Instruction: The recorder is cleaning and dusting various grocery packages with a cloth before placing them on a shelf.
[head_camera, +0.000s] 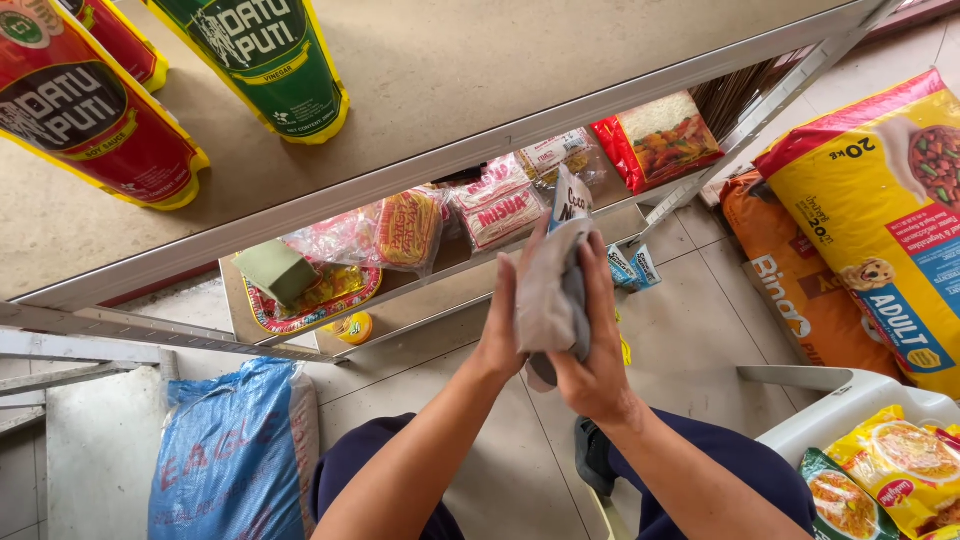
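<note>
I see left hand (505, 325) and right hand (595, 350) both clasped around a grey pouch (550, 290) over the lower shelf (430, 290). Looks light, soft, crinkly; best held mid-body.

A grey, crumpled pouch (548, 295) stands nearly upright between two hands, its soft sides creased and folded, its lower end bulging out below the palms. A second, paler packet (571, 198) with dark lettering pokes up behind its top edge. Both are held in the air before a low metal shelf, above a tiled floor.
</note>
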